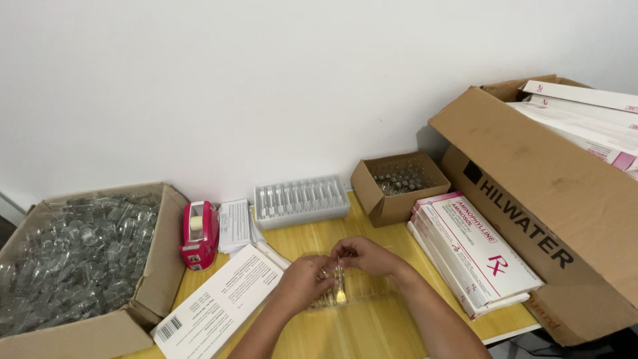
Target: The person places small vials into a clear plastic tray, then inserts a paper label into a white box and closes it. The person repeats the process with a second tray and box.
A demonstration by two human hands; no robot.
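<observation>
My left hand (304, 279) and my right hand (365, 256) meet over a clear plastic tray (375, 289) lying on the yellow table (359, 332). Between the fingertips of both hands stands a small glass ampoule (339, 282), held upright just above the tray. Several more ampoules lie in the tray's slots under my left hand. A flat white carton with printed text (216, 302) lies just left of my left forearm.
A large open cardboard box of clear plastic trays (73, 259) sits at the left, a pink tape dispenser (199, 234) beside it. Behind are folded leaflets (234, 226), a white ampoule tray (300, 201) and a small box of ampoules (397, 183). Stacked white-and-pink cartons (475, 252) and a big cardboard box (551, 199) stand right.
</observation>
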